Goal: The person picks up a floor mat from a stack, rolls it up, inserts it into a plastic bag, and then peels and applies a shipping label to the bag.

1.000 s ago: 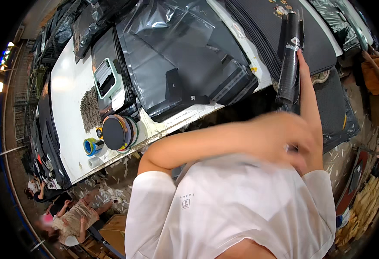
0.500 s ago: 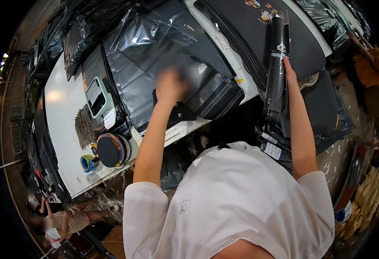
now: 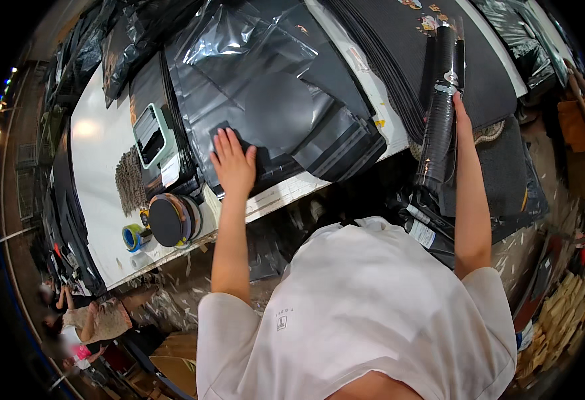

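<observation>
My left hand lies flat with fingers spread on dark plastic bags piled on the white table. A small black flap shows just beyond its fingertips. My right hand is wrapped against the right side of a rolled black mat in clear plastic. The roll stands lengthwise away from me, over a stack of dark mats. The fingers on the roll's far side are hidden. A folded black bag edge with grey stripes lies at the table's front edge.
Left of the bags are a mint-rimmed phone-like case, a grey shaggy piece, stacked tape rolls and a blue-yellow tape roll. The white table's edge runs before me. Other people are at lower left.
My left hand has moved down and left and now rests flat with fingers spread; before, it was blurred over the bags. My right hand still holds the rolled mat.
</observation>
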`<state>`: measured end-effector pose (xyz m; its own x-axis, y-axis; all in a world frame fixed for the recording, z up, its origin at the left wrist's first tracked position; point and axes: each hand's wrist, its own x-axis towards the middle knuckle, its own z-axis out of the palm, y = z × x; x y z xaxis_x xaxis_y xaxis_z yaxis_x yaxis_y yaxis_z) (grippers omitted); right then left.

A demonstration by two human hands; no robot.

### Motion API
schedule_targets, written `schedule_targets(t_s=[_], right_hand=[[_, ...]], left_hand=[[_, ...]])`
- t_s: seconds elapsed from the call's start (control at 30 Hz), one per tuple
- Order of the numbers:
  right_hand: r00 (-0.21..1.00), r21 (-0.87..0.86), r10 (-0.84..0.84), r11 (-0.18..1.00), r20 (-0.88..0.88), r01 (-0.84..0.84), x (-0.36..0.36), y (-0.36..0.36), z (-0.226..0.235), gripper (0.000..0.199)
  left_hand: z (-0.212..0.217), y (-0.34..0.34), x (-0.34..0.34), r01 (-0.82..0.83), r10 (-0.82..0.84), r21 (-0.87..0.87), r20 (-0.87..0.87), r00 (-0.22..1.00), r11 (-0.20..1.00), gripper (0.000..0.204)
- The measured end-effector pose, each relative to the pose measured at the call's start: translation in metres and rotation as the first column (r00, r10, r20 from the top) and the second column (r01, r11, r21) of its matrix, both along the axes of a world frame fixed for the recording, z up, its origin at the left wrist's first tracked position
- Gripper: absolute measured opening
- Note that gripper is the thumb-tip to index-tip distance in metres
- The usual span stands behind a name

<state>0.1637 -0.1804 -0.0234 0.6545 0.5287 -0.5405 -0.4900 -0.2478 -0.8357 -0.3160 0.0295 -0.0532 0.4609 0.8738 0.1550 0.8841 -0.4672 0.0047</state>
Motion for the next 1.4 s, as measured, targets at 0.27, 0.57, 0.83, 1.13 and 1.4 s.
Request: schedule_targets(t_s=[0.27, 0.57, 0.83, 1.13, 1.4], right_hand=[[1.000, -0.001, -0.002, 1.000, 0.006, 0.002, -0.008, 0.003, 0.006, 0.062], [1.000, -0.028, -0.006, 1.000, -0.005, 0.006, -0.014, 0.001, 0.012, 0.062], [1.000, 0.033, -0.024, 0.999, 0.019, 0.023, -0.012, 0.001, 0.004, 0.062], [1.000, 0.064, -0.011, 0.998, -0.017, 0.012, -0.019, 0.001, 0.014, 0.058], [0.998, 0.094, 0.016, 0.996, -0.065, -0.010, -0.026, 0.006, 0.022, 0.058]], left_hand=[[-0.005, 0.030, -0.005, -0.050, 0.052, 0.060, -0.029, 0.998, 0.997, 0.059], [0.044, 0.003, 0.071, 0.197, -0.144, -0.159, 0.291, 0.946, 0.967, 0.028], [0.045, -0.017, 0.096, 0.453, 0.422, -0.703, 0.700, 0.576, 0.549, 0.015], [-0.012, 0.026, 0.114, -0.050, 0.078, -0.157, 0.179, 0.981, 0.986, 0.083], [-0.013, 0.103, 0.100, 0.006, 0.001, -0.111, 0.058, 0.998, 0.994, 0.086]])
